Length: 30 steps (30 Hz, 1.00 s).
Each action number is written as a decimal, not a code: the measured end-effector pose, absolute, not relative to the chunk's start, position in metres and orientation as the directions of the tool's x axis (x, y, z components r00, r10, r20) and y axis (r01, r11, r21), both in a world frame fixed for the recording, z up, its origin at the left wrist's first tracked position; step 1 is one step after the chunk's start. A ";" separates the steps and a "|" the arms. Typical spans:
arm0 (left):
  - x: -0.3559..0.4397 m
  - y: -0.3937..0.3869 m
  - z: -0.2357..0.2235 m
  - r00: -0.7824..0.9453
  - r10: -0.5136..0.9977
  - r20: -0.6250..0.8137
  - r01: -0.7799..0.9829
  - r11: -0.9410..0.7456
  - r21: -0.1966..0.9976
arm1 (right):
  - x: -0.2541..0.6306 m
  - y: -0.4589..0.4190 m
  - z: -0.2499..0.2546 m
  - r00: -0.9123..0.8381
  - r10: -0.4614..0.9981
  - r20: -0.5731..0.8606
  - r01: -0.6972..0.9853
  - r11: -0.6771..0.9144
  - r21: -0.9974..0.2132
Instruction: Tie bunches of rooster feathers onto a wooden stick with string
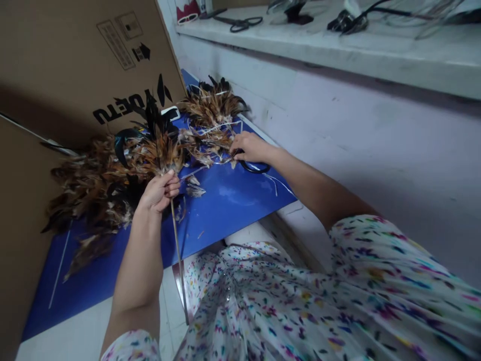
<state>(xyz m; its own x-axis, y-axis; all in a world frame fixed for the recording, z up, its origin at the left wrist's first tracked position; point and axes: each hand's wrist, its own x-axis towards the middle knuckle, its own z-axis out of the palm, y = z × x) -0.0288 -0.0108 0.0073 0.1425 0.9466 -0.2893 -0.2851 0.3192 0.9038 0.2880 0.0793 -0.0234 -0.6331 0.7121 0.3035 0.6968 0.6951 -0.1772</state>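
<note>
My left hand [161, 191] is closed round the stick of a feather duster [168, 150]. Its brown and black feathers fan out above my fist, and the thin stick [177, 240] slants down past the table edge. My right hand [248, 146] has its fingers pinched together at the near side of a loose feather pile [208, 145]. What lies between those fingertips is too small to make out. Just below them a black looped handle [255, 169], like that of scissors, rests on the table. A pale string [193, 173] runs between the duster and the pile.
Brown feathers [86, 185] cover the left of the blue table [229, 200], and another feather bunch [214, 103] lies at the back. A large cardboard box [75, 55] stands behind. On the right, a wall shelf [338, 55] bears scissors [240, 22] and cables.
</note>
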 end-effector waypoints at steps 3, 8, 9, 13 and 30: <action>-0.030 -0.010 0.007 0.127 0.948 -0.293 -0.303 0.318 0.898 | 0.265 0.070 -0.019 -0.593 0.756 0.276 0.747 0.645 -0.163; -0.031 -0.009 0.005 0.128 0.944 -0.303 -0.323 0.328 0.888 | 0.215 0.066 -0.010 -0.583 0.750 0.312 0.742 0.648 -0.172; -0.032 -0.009 0.005 0.125 0.945 -0.301 -0.327 0.326 0.887 | 0.206 0.067 -0.008 -0.568 0.758 0.321 0.755 0.635 -0.164; -0.035 -0.008 0.004 0.099 0.952 -0.290 -0.328 0.306 0.894 | 0.176 0.071 -0.005 -0.502 0.829 0.246 0.829 0.543 -0.138; -0.039 -0.003 0.003 0.074 0.949 -0.306 -0.387 0.310 0.868 | 0.202 0.099 0.016 -0.266 0.950 0.161 0.387 0.258 -0.885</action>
<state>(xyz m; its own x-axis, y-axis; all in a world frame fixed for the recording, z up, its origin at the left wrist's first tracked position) -0.0386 -0.0027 0.0028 0.0744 0.9492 -0.3057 -0.3870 0.3101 0.8684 0.2018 0.0988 0.0165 -0.2660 0.9505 0.1608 0.3868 0.2580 -0.8854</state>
